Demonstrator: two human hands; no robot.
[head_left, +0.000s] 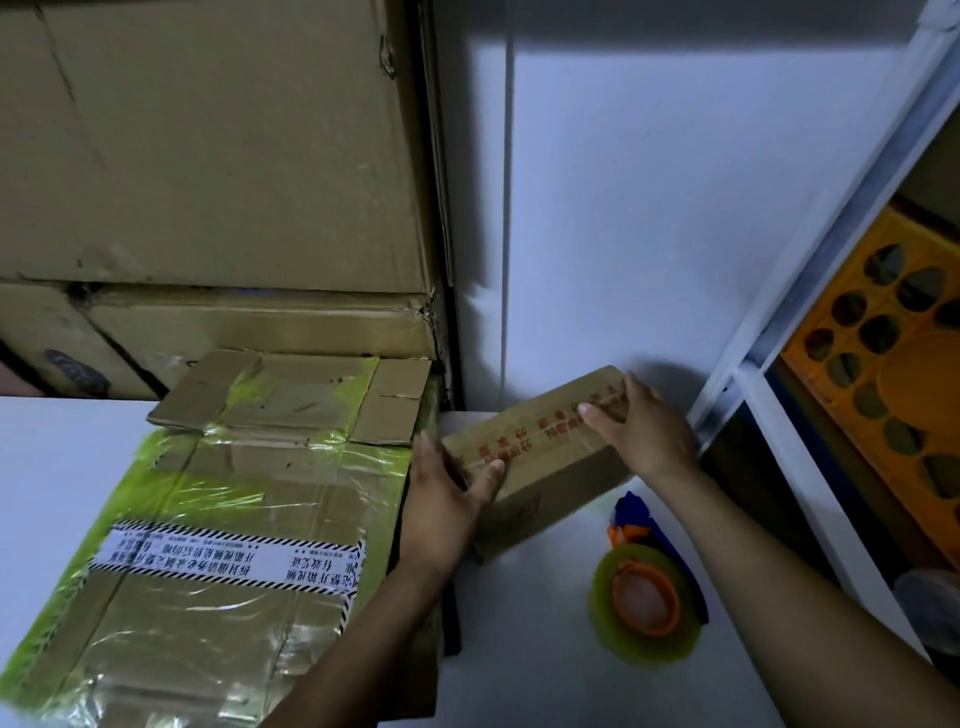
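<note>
Fingers of left hand, right hand around brown red-lettered carton

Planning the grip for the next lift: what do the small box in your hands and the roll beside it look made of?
The small box looks like brown cardboard, matte, with creased edges and red print. A glossy strip along its top looks like clear plastic tape. The roll is translucent yellow-green tape, probably plastic film, shiny, wound on an orange core that looks like smooth plastic.
</note>
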